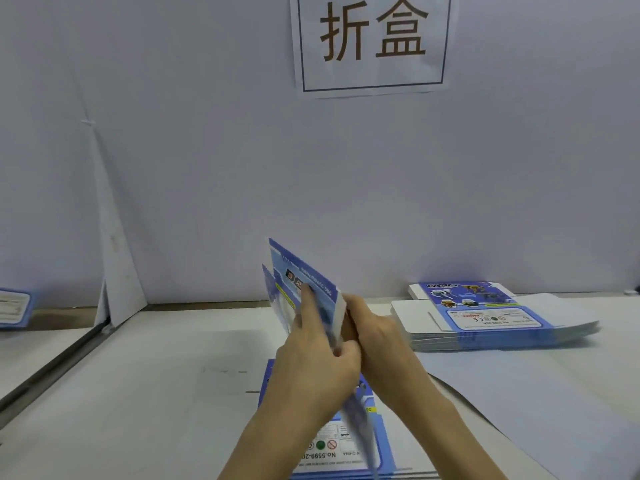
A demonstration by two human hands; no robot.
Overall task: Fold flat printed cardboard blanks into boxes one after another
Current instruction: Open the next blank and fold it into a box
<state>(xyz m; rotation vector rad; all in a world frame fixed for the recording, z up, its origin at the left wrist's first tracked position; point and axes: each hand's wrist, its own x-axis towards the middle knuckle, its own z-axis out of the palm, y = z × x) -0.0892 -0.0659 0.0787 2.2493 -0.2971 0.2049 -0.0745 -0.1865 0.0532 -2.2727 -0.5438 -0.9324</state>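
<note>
Fingers (306, 308) of the left hand (313, 355) lie nearly straight and close together along the printed face of a blue-and-white printed cardboard blank (304, 282). The thumb is tucked round the near edge, so the sheet is pinched between them. On the other side the right hand (375, 327) curls its fingers over the white edge of the same sheet; how its thumb sits cannot be told. The blank is raised on edge above the white table (156, 393), probably so both hands can bend a panel along a crease. Both forearms reach forward from below, wrists close, hands nearly touching. Blur smears the sheet's lower part. Beneath the hands lies a flat stack of similar blue printed blanks (346, 452), seemingly the supply. A second flat stack (485, 320) rests well apart to the right, near the white partition wall (207, 168).
</note>
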